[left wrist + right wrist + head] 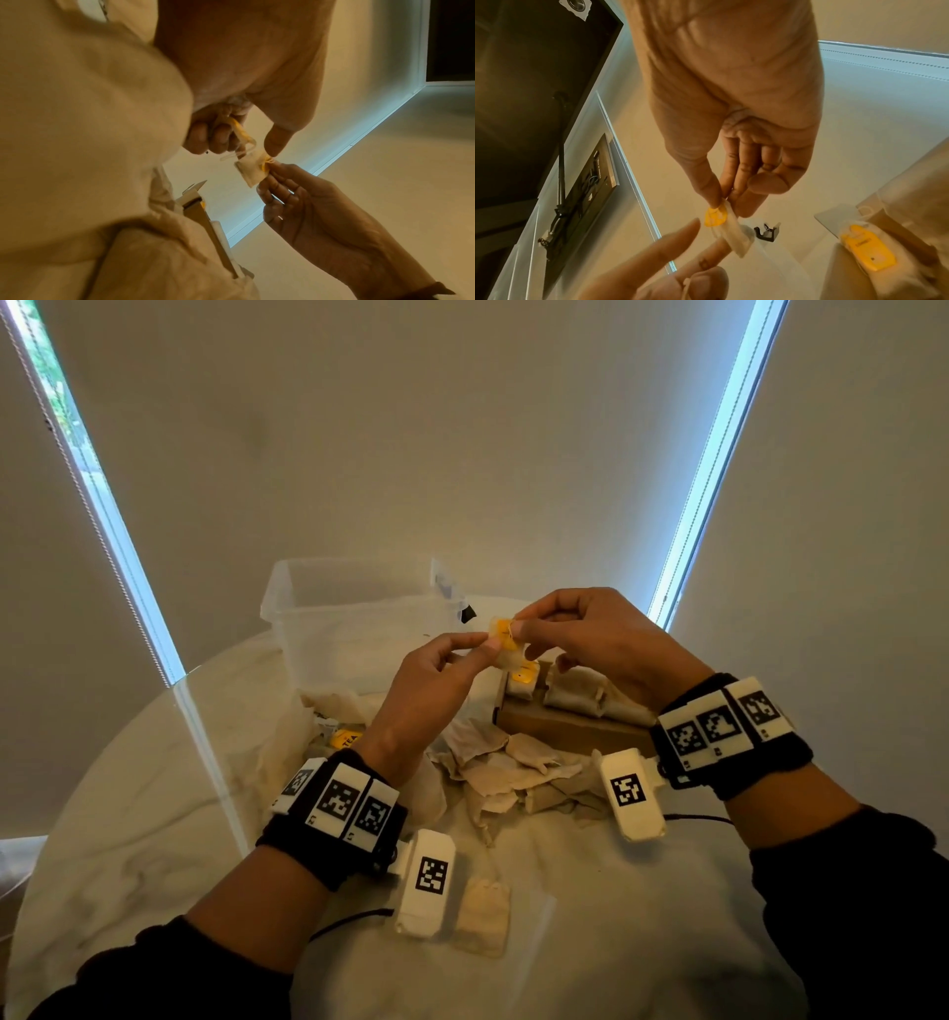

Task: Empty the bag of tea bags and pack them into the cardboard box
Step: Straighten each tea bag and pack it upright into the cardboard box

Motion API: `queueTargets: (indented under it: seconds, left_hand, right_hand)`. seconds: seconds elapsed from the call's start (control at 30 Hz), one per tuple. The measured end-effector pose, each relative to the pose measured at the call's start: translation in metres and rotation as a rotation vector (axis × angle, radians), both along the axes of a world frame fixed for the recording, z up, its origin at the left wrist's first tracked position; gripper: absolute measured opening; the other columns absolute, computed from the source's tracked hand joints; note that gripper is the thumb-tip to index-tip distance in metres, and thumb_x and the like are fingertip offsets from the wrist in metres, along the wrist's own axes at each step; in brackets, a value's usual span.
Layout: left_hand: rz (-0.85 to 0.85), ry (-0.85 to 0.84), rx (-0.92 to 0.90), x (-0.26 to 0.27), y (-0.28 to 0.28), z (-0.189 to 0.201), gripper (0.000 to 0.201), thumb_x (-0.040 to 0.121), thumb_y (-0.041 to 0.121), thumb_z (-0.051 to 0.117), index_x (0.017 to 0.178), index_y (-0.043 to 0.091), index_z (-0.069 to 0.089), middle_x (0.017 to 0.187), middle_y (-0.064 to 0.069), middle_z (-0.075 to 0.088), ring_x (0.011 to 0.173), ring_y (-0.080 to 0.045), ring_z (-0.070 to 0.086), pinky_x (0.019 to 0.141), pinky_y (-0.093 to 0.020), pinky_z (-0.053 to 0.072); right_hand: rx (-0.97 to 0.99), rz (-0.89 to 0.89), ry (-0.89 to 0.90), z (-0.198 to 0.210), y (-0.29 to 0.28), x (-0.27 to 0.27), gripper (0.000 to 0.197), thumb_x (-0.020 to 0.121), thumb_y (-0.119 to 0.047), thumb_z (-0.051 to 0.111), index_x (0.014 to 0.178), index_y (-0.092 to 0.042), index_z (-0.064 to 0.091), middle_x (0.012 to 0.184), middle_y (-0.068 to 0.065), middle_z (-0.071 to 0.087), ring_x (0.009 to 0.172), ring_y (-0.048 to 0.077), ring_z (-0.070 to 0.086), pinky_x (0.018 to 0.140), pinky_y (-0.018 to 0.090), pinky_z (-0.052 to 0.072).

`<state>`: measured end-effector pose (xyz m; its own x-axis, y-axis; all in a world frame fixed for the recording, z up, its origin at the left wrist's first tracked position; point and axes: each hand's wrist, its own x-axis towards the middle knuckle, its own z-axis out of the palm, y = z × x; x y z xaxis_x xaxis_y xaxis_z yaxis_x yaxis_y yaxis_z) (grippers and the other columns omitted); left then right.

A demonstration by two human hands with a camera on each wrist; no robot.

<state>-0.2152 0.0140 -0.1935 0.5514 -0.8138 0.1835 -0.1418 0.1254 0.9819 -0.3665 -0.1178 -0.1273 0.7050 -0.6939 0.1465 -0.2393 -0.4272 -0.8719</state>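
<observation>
Tea bag (506,645) held up between the hands: thin matt filter paper, slightly crinkled, with a glossy yellow paper tag (715,216) and fine yellow thread. Loose tea bags (518,770) on the table: same soft, creased, matt paper. Box (570,729): plain brown cardboard, matt. Tub (359,618): clear plastic, smooth, faintly cloudy. Table (128,814): pale, smooth, marble-like veining with a slight sheen. Wrist bands (739,762): black knitted cloth carrying smooth white plastic blocks printed with black markers. Blinds (411,428): flat matt fabric.
</observation>
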Motion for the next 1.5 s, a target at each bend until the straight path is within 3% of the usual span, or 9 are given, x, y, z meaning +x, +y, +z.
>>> queueTargets:
  seconds: [0.23,0.47,0.6,0.67,0.83,0.97,1.17,1.37,1.5]
  left_hand:
    - [0.039,-0.082,-0.01,0.004,-0.004,-0.007,0.009,0.102,0.029,0.07,0.098,0.03,0.078,0.075,0.018,0.067,0.063,0.004,0.058,0.066,-0.019,0.044]
    - [-0.109,-0.227,0.232,0.003,-0.001,-0.007,0.023,0.103,0.038,0.068,0.123,0.031,0.076,0.091,0.002,0.067,0.068,-0.004,0.054,0.06,-0.016,0.042]
    - [-0.215,-0.265,0.354,0.002,0.0,-0.009,0.024,0.105,0.039,0.065,0.121,0.028,0.079,0.093,0.004,0.073,0.064,-0.005,0.054,0.049,-0.008,0.041]
    - [-0.242,-0.253,0.391,0.001,0.0,-0.008,0.024,0.106,0.038,0.064,0.117,0.026,0.081,0.076,0.013,0.072,0.055,0.002,0.054,0.047,-0.009,0.041]
    - [-0.255,-0.305,0.422,-0.002,0.001,-0.006,0.026,0.107,0.042,0.061,0.12,0.031,0.08,0.096,0.009,0.073,0.075,-0.002,0.06,0.062,-0.015,0.043]
    - [-0.252,-0.29,0.418,-0.002,0.003,-0.006,0.025,0.106,0.043,0.062,0.119,0.033,0.08,0.101,-0.001,0.075,0.073,-0.006,0.058,0.065,-0.018,0.044]
    - [-0.258,-0.285,0.402,-0.002,0.002,-0.009,0.022,0.107,0.037,0.062,0.122,0.033,0.078,0.108,0.009,0.076,0.086,-0.001,0.063,0.067,-0.015,0.043]
    - [-0.233,-0.233,0.398,-0.005,0.002,-0.005,0.029,0.112,0.037,0.05,0.121,0.03,0.077,0.078,0.018,0.065,0.064,0.0,0.057,0.054,-0.014,0.041]
    - [-0.099,0.044,0.292,-0.007,-0.002,0.004,0.047,0.114,0.048,0.033,0.138,0.022,0.066,0.099,0.001,0.06,0.076,-0.012,0.055,0.059,-0.027,0.041]
  right_hand:
    - [-0.014,0.059,0.067,0.0,0.003,0.003,0.025,0.092,-0.022,0.082,0.116,-0.017,0.076,0.096,-0.001,0.082,0.091,0.018,0.079,0.079,0.028,0.066]
    - [-0.481,-0.135,0.305,0.003,-0.03,0.007,0.015,0.091,-0.031,0.081,0.101,-0.023,0.076,0.095,-0.007,0.073,0.083,0.006,0.067,0.072,0.021,0.054]
    - [-0.47,-0.103,0.526,-0.005,-0.039,0.008,0.009,0.092,-0.021,0.08,0.098,-0.02,0.073,0.096,-0.003,0.074,0.084,0.011,0.069,0.076,0.026,0.059]
    - [-0.321,-0.004,0.604,-0.01,-0.035,0.013,0.011,0.093,-0.017,0.08,0.1,-0.019,0.072,0.094,-0.001,0.078,0.083,0.014,0.077,0.072,0.025,0.061]
    - [-0.132,0.065,0.597,-0.023,-0.035,0.029,0.01,0.095,-0.013,0.079,0.104,-0.009,0.077,0.095,0.006,0.083,0.086,0.016,0.081,0.076,0.024,0.065]
    - [-0.229,-0.03,0.616,-0.035,-0.049,0.041,0.008,0.089,-0.018,0.085,0.095,-0.013,0.081,0.086,0.001,0.082,0.082,0.017,0.081,0.08,0.035,0.067]
    - [-0.43,-0.156,0.626,-0.045,-0.062,0.048,0.013,0.078,-0.023,0.087,0.088,-0.018,0.08,0.09,0.001,0.078,0.087,0.017,0.073,0.083,0.043,0.066]
    - [-0.47,-0.174,0.51,-0.036,-0.059,0.045,0.019,0.079,-0.03,0.091,0.086,-0.025,0.074,0.088,-0.005,0.074,0.082,0.017,0.074,0.08,0.04,0.065]
    - [-0.38,-0.173,0.305,-0.005,-0.036,0.029,0.014,0.089,-0.033,0.085,0.091,-0.024,0.075,0.087,-0.007,0.078,0.072,0.013,0.076,0.074,0.031,0.061]
